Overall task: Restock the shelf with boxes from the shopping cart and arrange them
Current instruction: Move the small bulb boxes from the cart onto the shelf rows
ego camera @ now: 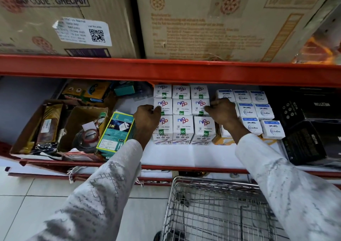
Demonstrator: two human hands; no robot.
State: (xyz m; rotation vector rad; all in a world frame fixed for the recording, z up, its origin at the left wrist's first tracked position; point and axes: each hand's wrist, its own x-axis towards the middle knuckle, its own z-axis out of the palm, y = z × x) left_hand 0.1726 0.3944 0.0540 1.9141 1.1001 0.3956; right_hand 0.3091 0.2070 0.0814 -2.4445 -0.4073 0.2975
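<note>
Several white Nippo boxes [182, 107] stand in a three-wide block on the white shelf [193, 155]. My left hand [146, 119] presses against the block's left side at the middle row. On the opposite side, my right hand [221, 114] presses the middle row's right end. The two hands squeeze that row between them. Part of the front left box is hidden behind my left hand. Below the shelf edge stands the wire shopping cart [217, 213]; no boxes show in its visible part.
White Wipro Garnet boxes [256, 111] sit right of the block, black boxes [310, 130] farther right. On the left are a teal charger box [115, 131] and open cartons of clutter [55, 128]. A red shelf beam [166, 70] carries big cartons [221, 19] overhead.
</note>
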